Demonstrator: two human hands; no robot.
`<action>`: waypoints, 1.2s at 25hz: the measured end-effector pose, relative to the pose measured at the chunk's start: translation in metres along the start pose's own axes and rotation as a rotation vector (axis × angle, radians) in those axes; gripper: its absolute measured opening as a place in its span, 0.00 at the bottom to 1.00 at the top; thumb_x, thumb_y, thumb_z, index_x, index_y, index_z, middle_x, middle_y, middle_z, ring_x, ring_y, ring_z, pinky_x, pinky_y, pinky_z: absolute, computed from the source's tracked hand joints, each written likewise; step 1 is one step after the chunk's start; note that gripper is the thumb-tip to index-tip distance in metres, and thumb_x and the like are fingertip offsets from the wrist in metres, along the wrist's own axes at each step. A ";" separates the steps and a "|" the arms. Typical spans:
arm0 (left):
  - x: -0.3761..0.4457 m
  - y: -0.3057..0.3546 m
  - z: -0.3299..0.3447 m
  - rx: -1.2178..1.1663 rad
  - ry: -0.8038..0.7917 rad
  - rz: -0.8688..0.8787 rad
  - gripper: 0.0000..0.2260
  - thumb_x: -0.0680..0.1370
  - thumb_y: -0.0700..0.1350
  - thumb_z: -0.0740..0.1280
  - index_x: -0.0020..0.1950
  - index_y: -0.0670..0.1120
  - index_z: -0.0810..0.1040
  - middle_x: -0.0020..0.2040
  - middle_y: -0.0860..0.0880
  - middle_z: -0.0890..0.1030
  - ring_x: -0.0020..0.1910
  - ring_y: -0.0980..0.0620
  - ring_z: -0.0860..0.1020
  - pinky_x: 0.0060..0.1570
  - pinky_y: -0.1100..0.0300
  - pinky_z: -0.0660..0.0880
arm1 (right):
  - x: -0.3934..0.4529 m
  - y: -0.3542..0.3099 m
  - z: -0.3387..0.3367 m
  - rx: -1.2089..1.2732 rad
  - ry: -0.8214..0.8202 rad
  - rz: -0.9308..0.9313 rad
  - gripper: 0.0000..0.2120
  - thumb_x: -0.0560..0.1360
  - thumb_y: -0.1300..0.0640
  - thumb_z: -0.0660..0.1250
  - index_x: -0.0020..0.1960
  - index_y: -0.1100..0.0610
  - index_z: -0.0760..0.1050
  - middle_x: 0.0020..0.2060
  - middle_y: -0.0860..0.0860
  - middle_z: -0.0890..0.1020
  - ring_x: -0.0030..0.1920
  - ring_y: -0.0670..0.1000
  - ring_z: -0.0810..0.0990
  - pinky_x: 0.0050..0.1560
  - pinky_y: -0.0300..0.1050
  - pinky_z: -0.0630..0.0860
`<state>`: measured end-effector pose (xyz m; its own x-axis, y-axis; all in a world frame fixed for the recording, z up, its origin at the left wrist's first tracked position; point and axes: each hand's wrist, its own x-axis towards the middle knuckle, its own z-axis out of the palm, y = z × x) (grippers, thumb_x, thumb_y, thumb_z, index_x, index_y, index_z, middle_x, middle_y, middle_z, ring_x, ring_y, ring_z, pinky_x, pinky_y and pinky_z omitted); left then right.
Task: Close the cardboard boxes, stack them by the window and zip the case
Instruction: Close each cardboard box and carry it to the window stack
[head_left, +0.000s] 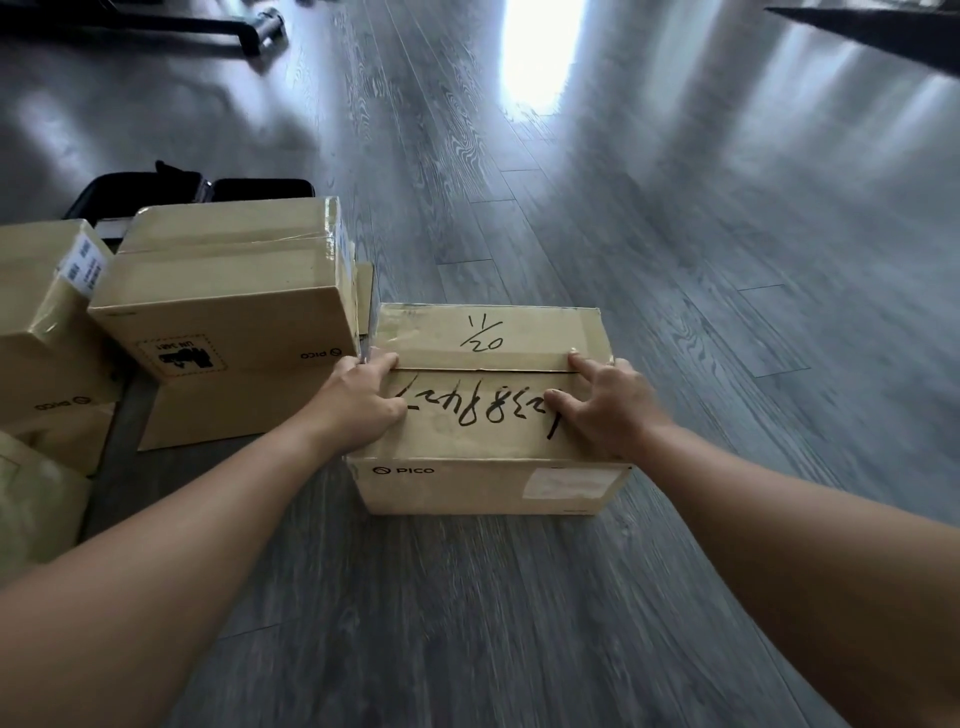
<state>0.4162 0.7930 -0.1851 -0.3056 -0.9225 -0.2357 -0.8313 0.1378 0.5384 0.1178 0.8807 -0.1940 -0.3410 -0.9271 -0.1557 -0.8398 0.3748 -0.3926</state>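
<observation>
A cardboard box (483, 332) with black handwriting on its flaps sits on the grey wood floor in the middle of the view. Both top flaps lie flat and meet at a seam. My left hand (358, 400) presses on the left end of the near flap, fingers on the seam. My right hand (605, 405) presses on the right end, its index finger reaching the far flap. Left of it, a closed box (223, 280) rests on top of another box (228, 410). Behind that stack lies a black case (140, 192), mostly hidden.
More cardboard boxes (41, 332) crowd the left edge. A black stand with a metal foot (260, 26) lies on the floor at the far left. A dark object (883, 31) juts in at the top right. Bright light glares off the floor ahead.
</observation>
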 end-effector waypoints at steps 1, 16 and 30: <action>0.000 0.003 0.002 0.003 0.007 0.015 0.30 0.76 0.49 0.69 0.77 0.50 0.65 0.72 0.38 0.66 0.71 0.40 0.66 0.64 0.55 0.65 | -0.001 -0.004 0.000 -0.002 0.000 0.012 0.38 0.73 0.30 0.65 0.78 0.44 0.62 0.66 0.61 0.72 0.64 0.62 0.75 0.62 0.56 0.74; -0.036 0.035 -0.081 0.067 0.224 -0.010 0.20 0.71 0.56 0.74 0.55 0.45 0.79 0.54 0.46 0.79 0.51 0.46 0.77 0.49 0.54 0.74 | -0.034 -0.073 -0.064 0.105 0.015 -0.048 0.44 0.67 0.33 0.75 0.77 0.49 0.66 0.66 0.59 0.73 0.66 0.59 0.72 0.62 0.51 0.71; -0.229 0.182 -0.405 -0.029 0.294 -0.198 0.19 0.70 0.55 0.74 0.53 0.43 0.78 0.53 0.44 0.78 0.52 0.44 0.76 0.53 0.51 0.77 | -0.137 -0.282 -0.381 0.040 -0.127 -0.208 0.48 0.66 0.29 0.71 0.79 0.45 0.59 0.70 0.59 0.66 0.67 0.62 0.72 0.67 0.53 0.72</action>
<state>0.5230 0.8836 0.2941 0.0107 -0.9952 -0.0969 -0.8463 -0.0607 0.5293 0.2402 0.9027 0.2838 -0.1045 -0.9781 -0.1799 -0.8680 0.1780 -0.4636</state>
